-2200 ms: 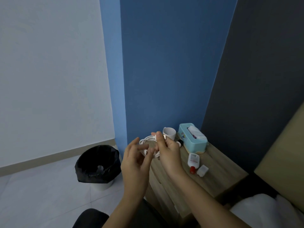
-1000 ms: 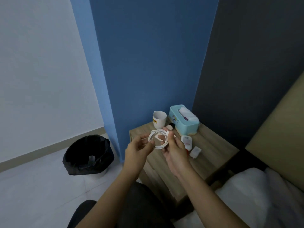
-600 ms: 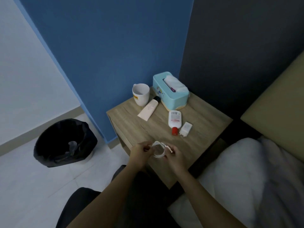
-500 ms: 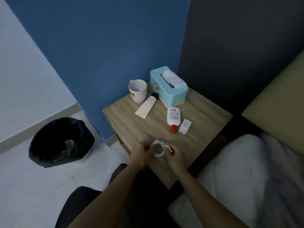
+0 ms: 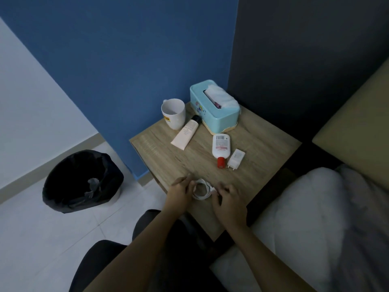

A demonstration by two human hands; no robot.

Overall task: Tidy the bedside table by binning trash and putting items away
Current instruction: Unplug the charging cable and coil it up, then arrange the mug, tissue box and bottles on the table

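A coiled white cable [image 5: 201, 191] rests on the wooden bedside table [image 5: 263, 148] near its front edge. My left hand [image 5: 179, 193] pinches the coil's left side, and my right hand [image 5: 228, 200] holds its right end at the connector. Farther back on the table lie a white bottle with a red cap [image 5: 220, 147], a white charger plug [image 5: 236, 159] and a cream tube [image 5: 186, 132]. A white mug [image 5: 173, 113] and a teal tissue box [image 5: 214, 111] stand at the back.
A bin lined with a black bag [image 5: 82, 182] stands on the tiled floor left of the table, with some trash inside. A white pillow [image 5: 315, 218] and the bed lie to the right. Blue and dark walls back the table.
My hands have lowered the coiled cable from chest height down onto the table's front part. My view has tilted down towards the table.
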